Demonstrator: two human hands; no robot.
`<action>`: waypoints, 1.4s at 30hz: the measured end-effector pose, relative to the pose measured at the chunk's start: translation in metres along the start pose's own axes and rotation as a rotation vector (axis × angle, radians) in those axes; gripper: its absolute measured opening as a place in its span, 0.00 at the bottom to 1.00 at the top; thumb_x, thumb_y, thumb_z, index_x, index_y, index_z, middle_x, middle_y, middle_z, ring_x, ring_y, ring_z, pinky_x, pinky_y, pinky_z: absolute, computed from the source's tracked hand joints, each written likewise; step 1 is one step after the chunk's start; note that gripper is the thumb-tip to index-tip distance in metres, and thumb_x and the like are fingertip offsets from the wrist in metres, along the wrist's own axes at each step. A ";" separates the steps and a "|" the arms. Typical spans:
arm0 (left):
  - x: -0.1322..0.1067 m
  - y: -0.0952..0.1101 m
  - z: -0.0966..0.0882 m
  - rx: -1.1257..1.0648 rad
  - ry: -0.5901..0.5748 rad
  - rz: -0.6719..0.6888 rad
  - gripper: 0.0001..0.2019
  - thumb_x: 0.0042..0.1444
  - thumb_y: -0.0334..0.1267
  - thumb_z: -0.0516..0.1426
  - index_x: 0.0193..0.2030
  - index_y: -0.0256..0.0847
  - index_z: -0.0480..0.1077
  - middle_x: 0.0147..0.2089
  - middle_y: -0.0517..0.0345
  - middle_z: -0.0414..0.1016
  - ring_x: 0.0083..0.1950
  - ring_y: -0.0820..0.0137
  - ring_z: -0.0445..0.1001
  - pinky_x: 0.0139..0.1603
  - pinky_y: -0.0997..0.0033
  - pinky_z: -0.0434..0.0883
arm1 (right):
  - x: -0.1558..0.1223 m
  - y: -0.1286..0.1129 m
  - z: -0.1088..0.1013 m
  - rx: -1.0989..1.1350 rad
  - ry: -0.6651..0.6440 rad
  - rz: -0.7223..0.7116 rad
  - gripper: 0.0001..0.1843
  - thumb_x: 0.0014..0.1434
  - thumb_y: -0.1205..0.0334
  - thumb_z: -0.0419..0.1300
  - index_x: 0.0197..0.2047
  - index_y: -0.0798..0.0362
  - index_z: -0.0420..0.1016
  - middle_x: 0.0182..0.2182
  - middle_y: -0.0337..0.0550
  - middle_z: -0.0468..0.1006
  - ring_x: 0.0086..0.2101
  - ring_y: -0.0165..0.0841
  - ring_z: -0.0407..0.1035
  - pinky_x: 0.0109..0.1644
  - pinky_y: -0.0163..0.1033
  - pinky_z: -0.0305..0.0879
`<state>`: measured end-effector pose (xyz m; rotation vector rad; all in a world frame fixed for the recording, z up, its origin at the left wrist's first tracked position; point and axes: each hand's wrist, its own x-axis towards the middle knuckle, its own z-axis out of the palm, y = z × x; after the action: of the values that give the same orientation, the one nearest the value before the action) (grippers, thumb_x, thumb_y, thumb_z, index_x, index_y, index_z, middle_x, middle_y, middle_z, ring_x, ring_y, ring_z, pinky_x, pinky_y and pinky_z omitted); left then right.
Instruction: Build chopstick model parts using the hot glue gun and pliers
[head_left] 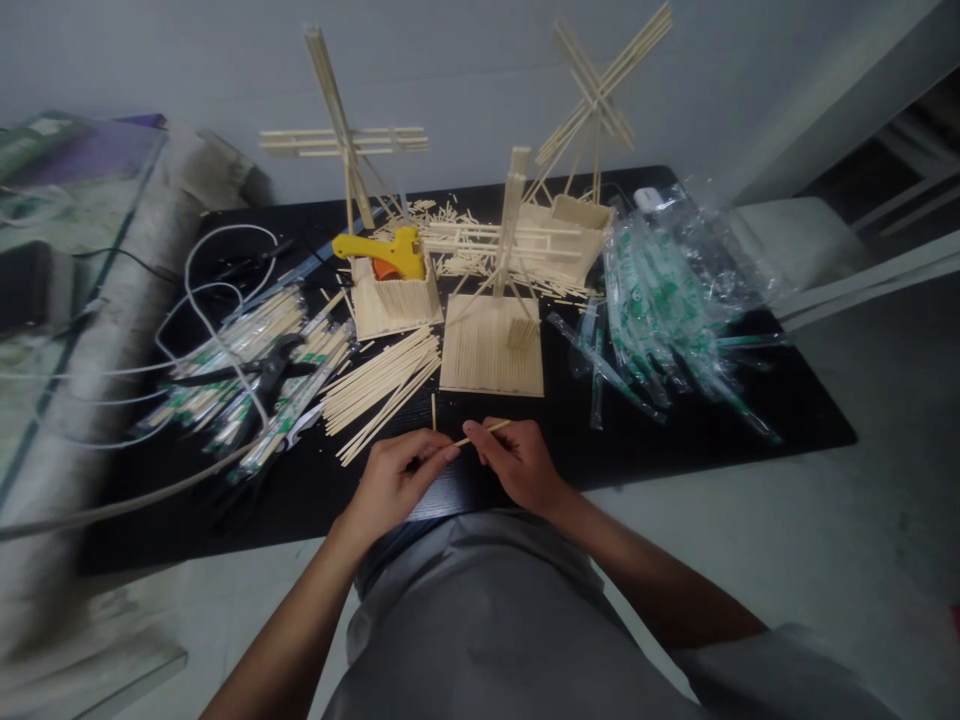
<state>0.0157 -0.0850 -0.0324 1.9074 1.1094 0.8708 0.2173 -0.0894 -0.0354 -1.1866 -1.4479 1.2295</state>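
Both hands meet over the near edge of a black board (675, 440). My left hand (397, 478) and my right hand (517, 462) each pinch the same thin wooden stick (484, 431), which lies slanted between them. Just beyond the hands stands a flat square base of sticks (491, 355) with an upright post rising from it. A loose pile of bare sticks (382, 385) lies to the left of the hands.
Two stick windmill models (345, 150) (600, 95) stand at the back. A yellow glue gun (386, 252) rests on a stick box. Black pliers (262, 370) lie on wrapped chopsticks, with white cables (217, 290) at left. Empty plastic wrappers (667, 300) are heaped at right.
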 end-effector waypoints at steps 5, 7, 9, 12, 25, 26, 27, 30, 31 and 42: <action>0.000 0.003 -0.004 0.000 -0.071 0.022 0.07 0.71 0.36 0.57 0.45 0.40 0.77 0.34 0.60 0.79 0.34 0.75 0.77 0.37 0.77 0.72 | 0.000 -0.002 0.001 -0.010 0.024 0.008 0.30 0.72 0.49 0.58 0.20 0.51 0.65 0.18 0.33 0.63 0.21 0.26 0.59 0.30 0.37 0.55; -0.001 0.003 -0.004 0.010 -0.094 0.029 0.08 0.72 0.36 0.56 0.46 0.40 0.76 0.35 0.59 0.79 0.35 0.74 0.77 0.39 0.76 0.73 | 0.000 -0.003 0.002 -0.008 0.035 0.012 0.30 0.72 0.48 0.58 0.20 0.51 0.65 0.18 0.33 0.64 0.22 0.27 0.60 0.30 0.37 0.55; -0.001 0.003 -0.004 0.021 -0.113 0.036 0.08 0.73 0.35 0.54 0.48 0.40 0.75 0.37 0.58 0.79 0.37 0.73 0.78 0.41 0.75 0.73 | 0.000 -0.003 0.002 -0.003 0.046 0.010 0.30 0.72 0.48 0.58 0.20 0.51 0.65 0.18 0.33 0.64 0.21 0.27 0.60 0.30 0.36 0.56; -0.002 0.002 -0.004 0.034 -0.128 0.052 0.09 0.73 0.34 0.53 0.51 0.40 0.75 0.40 0.57 0.80 0.40 0.72 0.79 0.44 0.74 0.74 | 0.000 -0.002 0.003 0.006 0.062 0.005 0.29 0.72 0.48 0.59 0.20 0.51 0.66 0.18 0.33 0.64 0.21 0.26 0.60 0.30 0.36 0.57; 0.000 0.006 -0.005 0.031 -0.085 0.030 0.12 0.72 0.38 0.55 0.56 0.42 0.77 0.46 0.53 0.84 0.43 0.68 0.81 0.45 0.70 0.76 | 0.001 0.000 0.000 0.001 0.072 0.037 0.33 0.72 0.41 0.57 0.19 0.50 0.65 0.16 0.33 0.63 0.20 0.27 0.59 0.29 0.37 0.58; -0.001 0.006 -0.005 0.045 -0.073 0.020 0.12 0.71 0.40 0.57 0.55 0.41 0.78 0.44 0.53 0.84 0.41 0.69 0.81 0.42 0.70 0.76 | 0.000 0.000 0.000 -0.003 0.067 0.034 0.33 0.72 0.41 0.57 0.19 0.50 0.65 0.16 0.33 0.63 0.20 0.27 0.59 0.30 0.37 0.58; -0.001 0.006 -0.004 0.057 -0.059 0.013 0.11 0.70 0.41 0.58 0.53 0.41 0.78 0.42 0.53 0.84 0.38 0.69 0.80 0.39 0.71 0.74 | 0.000 0.000 0.000 -0.008 0.060 0.030 0.33 0.72 0.42 0.57 0.19 0.50 0.65 0.16 0.33 0.63 0.20 0.27 0.59 0.30 0.37 0.58; -0.001 0.005 -0.002 0.062 0.004 0.012 0.10 0.67 0.43 0.62 0.46 0.40 0.79 0.34 0.58 0.81 0.30 0.73 0.75 0.31 0.74 0.70 | 0.000 -0.001 0.000 -0.018 0.045 0.026 0.33 0.72 0.41 0.56 0.19 0.51 0.65 0.17 0.34 0.64 0.20 0.27 0.60 0.30 0.37 0.58; -0.001 0.004 -0.001 0.057 0.027 0.013 0.09 0.66 0.43 0.63 0.43 0.40 0.79 0.31 0.60 0.80 0.28 0.74 0.73 0.30 0.75 0.69 | 0.000 -0.001 0.000 -0.019 0.040 0.029 0.34 0.72 0.41 0.56 0.19 0.51 0.65 0.17 0.34 0.65 0.20 0.27 0.60 0.30 0.37 0.58; 0.000 0.005 0.000 0.057 0.107 0.002 0.11 0.66 0.44 0.63 0.36 0.40 0.81 0.21 0.67 0.68 0.22 0.78 0.64 0.24 0.77 0.62 | 0.000 -0.002 0.001 0.024 0.082 0.040 0.33 0.72 0.40 0.57 0.19 0.50 0.63 0.16 0.33 0.62 0.20 0.27 0.58 0.30 0.37 0.57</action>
<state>0.0177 -0.0864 -0.0284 1.9277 1.2075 0.9611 0.2161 -0.0898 -0.0340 -1.2413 -1.3518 1.2084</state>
